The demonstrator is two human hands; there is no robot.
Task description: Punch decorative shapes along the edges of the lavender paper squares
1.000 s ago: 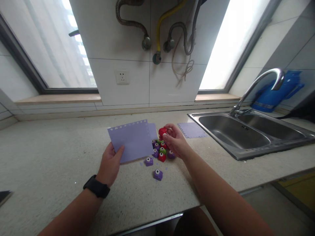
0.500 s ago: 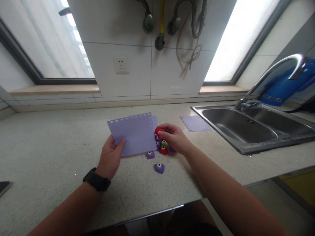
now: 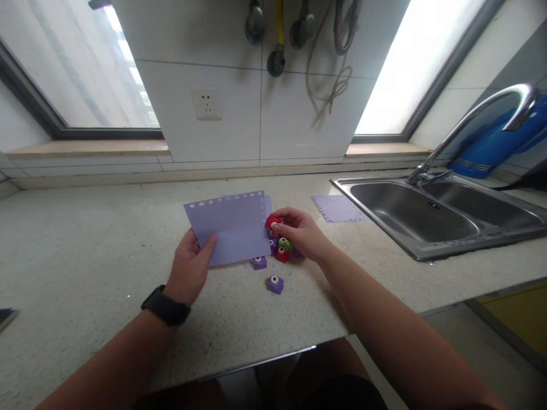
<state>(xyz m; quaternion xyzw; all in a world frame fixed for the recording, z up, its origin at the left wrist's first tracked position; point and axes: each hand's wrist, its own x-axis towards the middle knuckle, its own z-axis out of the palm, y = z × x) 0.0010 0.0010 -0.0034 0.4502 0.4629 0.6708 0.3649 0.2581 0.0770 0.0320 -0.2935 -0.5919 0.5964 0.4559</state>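
Left hand pinches a purple sheet, right hand a red punch at its side, behind the front edge of the surface; sheet best kept flat.

The sheet is matt paper, the sink glossy metal.

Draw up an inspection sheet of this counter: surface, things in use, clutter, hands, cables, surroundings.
Surface: pale speckled counter, with small paper scraps on it.
Things in use: held purple sheet, holes along its top edge; red punch at its right edge.
Clutter: other punches, purple, green and red, some partly hidden; second purple sheet beside the sink.
Hands: left hand holds the first sheet; right hand holds the red punch.
Cables: looped pale cord hanging against the wall.
Surroundings: faucet, wall socket, metal hose, two windows.
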